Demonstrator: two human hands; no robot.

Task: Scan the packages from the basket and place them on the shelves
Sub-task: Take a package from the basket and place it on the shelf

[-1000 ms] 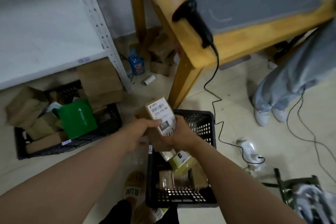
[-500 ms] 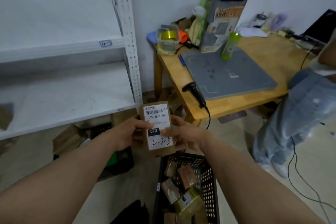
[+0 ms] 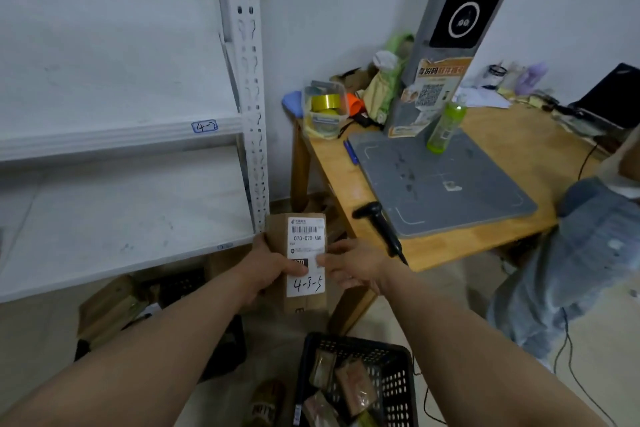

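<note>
Your brown package (image 3: 306, 236), label marked 4-3-5, is upright beside the shelf (image 3: 121, 218); more packets (image 3: 353, 388) lie in the black basket (image 3: 346, 343).

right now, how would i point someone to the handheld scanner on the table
Find the wooden table right of the white shelving, with a big grey pad lying on it. The handheld scanner lies at the table's near-left edge, just off the pad's near-left corner. It is black and pistol-shaped, unlike the slim blue pen further back along that edge.
</note>
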